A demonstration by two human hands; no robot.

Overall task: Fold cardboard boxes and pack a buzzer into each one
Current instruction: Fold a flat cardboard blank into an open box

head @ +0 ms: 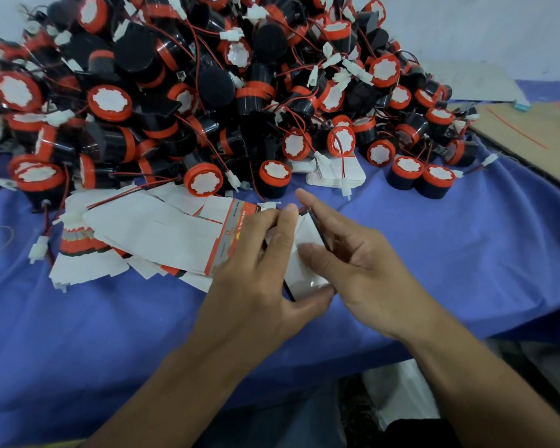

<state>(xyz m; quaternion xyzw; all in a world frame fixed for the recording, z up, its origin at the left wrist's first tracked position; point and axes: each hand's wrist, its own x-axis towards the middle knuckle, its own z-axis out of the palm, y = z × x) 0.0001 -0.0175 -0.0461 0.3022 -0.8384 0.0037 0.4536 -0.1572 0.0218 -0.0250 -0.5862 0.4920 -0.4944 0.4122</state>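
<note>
White cardboard box (304, 257), half folded, pinched from both sides: left hand (259, 286) with fingers curled over the upper edge and thumb under the near corner, right hand (366, 266) with thumb pressed on the inner face and forefinger stretched along the black edge. Held just above the blue cloth (110, 334). Just beside the left hand, a fanned stack of flat blanks (162, 240). Behind, a heap of black-and-orange buzzers (207, 92) with red wires. Far right, a brown cardboard sheet (537, 134).
</note>
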